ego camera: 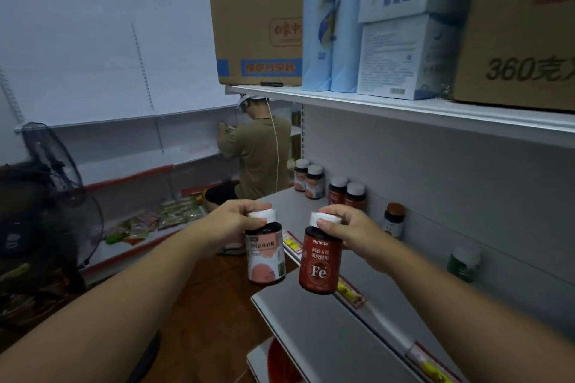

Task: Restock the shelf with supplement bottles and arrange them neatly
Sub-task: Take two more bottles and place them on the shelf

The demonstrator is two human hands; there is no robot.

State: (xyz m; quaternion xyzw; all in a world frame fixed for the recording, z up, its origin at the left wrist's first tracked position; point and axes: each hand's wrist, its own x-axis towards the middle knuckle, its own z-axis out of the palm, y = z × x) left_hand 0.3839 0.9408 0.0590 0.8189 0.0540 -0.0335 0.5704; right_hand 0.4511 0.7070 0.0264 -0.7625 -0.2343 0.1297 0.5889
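Note:
My left hand (235, 219) grips the white cap of a dark bottle with a white and pink label (266, 255). My right hand (345, 227) pinches the white cap of a red bottle marked Fe (320, 264). Both bottles hang in the air in front of the grey shelf (367, 277). Along the shelf's back stand two pink-label bottles (308, 181), two red bottles (347, 191), a brown-capped bottle (394, 219) and a green bottle (464, 260).
Cardboard boxes (258, 19), blue packs (329, 19) and white cartons (404, 53) fill the upper shelf (404, 109). A person (255, 149) crouches at the far shelving. A black fan (49, 196) stands at the left. Snack packets (155, 218) lie on a low shelf.

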